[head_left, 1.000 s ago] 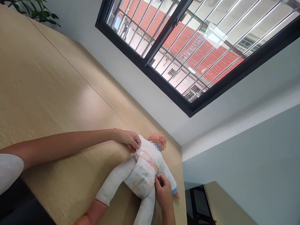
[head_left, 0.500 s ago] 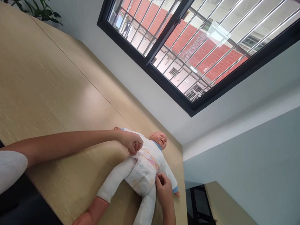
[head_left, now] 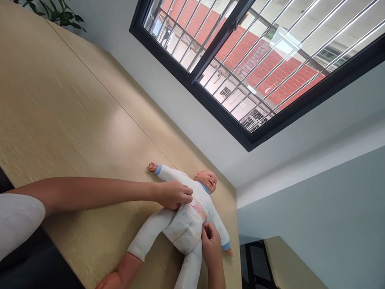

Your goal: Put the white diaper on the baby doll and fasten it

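Note:
A baby doll [head_left: 204, 204] lies on its back on the wooden table, in a white outfit with blue collar and cuffs. A white diaper [head_left: 185, 230] with a pastel printed waistband is around its hips. My left hand [head_left: 175, 194] is closed in a pinch at the diaper's front waist, over the doll's belly; its fingertips partly cover the edge they hold. On the other hip, my right hand [head_left: 212, 243] pinches the diaper's side edge between thumb and forefinger. The doll's legs are spread toward me, and one bare foot shows.
The light wooden table [head_left: 70, 106] runs along the wall under a barred window [head_left: 255, 71]. A green plant [head_left: 55, 11] stands at the far left end. Lower right, beyond the table's edge, is another wooden surface [head_left: 298, 270] with a dark frame.
My left hand has moved from the diaper's side inward across the doll's belly, uncovering the doll's outstretched arm. My right hand stays at the other hip. The view has shifted slightly.

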A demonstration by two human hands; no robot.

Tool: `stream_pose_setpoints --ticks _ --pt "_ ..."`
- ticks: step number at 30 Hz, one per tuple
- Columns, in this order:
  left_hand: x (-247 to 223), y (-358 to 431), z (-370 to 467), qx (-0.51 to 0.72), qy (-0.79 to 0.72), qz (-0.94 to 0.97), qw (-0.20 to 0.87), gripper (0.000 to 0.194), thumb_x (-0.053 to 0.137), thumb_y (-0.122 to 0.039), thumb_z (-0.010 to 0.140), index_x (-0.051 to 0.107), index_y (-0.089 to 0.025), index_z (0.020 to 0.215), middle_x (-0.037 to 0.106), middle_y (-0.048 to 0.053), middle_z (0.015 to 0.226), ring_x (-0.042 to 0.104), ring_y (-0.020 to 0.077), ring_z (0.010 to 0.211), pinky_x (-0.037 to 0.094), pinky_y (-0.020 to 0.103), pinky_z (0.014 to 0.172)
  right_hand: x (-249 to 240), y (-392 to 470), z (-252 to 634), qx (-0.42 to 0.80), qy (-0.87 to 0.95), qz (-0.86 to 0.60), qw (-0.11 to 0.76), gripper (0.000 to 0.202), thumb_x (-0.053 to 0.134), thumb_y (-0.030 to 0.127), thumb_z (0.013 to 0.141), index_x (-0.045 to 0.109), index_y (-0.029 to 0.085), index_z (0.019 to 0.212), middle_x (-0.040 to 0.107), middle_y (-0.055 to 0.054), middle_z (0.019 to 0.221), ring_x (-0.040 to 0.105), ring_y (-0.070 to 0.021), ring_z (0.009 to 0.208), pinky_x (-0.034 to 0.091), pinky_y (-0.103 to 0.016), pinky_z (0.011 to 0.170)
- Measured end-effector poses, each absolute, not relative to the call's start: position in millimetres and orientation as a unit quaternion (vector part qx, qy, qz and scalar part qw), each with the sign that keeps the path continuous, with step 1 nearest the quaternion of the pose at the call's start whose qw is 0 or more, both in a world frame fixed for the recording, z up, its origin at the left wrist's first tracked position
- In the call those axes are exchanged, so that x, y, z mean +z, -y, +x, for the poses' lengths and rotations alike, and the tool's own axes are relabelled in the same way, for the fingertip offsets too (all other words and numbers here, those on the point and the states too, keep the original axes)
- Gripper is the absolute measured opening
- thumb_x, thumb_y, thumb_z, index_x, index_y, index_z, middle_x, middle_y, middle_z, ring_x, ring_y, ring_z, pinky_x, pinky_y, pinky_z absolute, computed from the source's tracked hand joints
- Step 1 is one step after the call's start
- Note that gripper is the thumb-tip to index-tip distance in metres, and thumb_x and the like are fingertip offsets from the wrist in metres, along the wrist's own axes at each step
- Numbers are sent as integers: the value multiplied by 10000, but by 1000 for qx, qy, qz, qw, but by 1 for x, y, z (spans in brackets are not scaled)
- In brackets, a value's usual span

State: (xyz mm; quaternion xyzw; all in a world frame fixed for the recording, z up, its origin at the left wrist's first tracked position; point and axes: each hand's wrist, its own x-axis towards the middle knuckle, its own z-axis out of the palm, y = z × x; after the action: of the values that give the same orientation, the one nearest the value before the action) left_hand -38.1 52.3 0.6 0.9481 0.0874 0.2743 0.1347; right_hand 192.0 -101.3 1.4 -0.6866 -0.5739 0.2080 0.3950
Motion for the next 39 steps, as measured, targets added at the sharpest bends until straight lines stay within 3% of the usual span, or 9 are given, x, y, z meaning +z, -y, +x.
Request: stream_pose_setpoints --ticks 3,9,17,21,25,28,30,34,39 --pt "1 -49 -35 282 -105 947 112 252 572 -55 730 662 -168 936 645 102 1006 558 236 850 404 326 720 1 101 191 202 571 -689 399 304 599 426 811 438 243 630 386 27 597 359 -175 595 298 -306 558" --pt "16 -68 -43 229 -65 938 250 251 634 -66 675 670 -204 882 626 5 900 556 140 699 407 241 619 11 107 199 285 569 -666 390 289 638 459 785 548 195 709 478 18 654 408 -153 625 330 -273 582" --pt "-5 -41 -25 281 -188 922 186 141 551 -79 774 613 -191 833 622 68 892 505 188 755 345 282 672 1 94 180 195 528 -699 440 240 592 320 676 396 225 574 357 59 554 322 -125 585 248 -263 556" --pt "-6 -44 -31 270 -179 921 216 110 567 -126 712 543 -204 785 609 56 890 490 176 746 346 266 667 9 100 186 246 533 -672 451 184 630 299 686 493 196 620 445 40 596 376 -127 597 287 -260 565" --pt "-9 -58 -44 251 -137 897 338 179 516 -188 660 508 -217 836 585 3 865 501 153 781 385 216 697 12 108 197 337 505 -620 497 245 721 363 679 551 187 670 482 44 584 406 -117 531 302 -250 516" --pt "-15 -63 -47 273 -166 858 401 79 437 -251 746 494 -216 788 556 1 778 513 164 766 425 229 692 5 103 194 275 485 -607 566 367 693 481 751 493 205 614 418 58 524 358 -110 505 287 -253 500" --pt "-15 -58 -47 332 -189 838 390 155 435 -335 842 506 -220 766 567 16 776 528 187 774 459 267 713 0 97 188 196 480 -615 594 461 621 556 813 432 216 566 373 54 513 332 -117 524 288 -265 518" --pt "-16 -37 -46 394 -103 838 362 281 480 -449 940 642 -277 1092 649 57 1188 563 266 1130 453 398 1024 -3 90 175 91 491 -642 582 502 525 596 858 362 230 554 331 45 547 316 -130 563 283 -281 547" --pt "-24 -30 -48 321 -29 888 328 427 495 -454 984 572 -352 1392 454 26 1548 347 292 1455 234 470 1233 -1 91 170 96 538 -642 538 494 512 581 868 334 234 563 302 48 568 303 -129 582 263 -278 556"
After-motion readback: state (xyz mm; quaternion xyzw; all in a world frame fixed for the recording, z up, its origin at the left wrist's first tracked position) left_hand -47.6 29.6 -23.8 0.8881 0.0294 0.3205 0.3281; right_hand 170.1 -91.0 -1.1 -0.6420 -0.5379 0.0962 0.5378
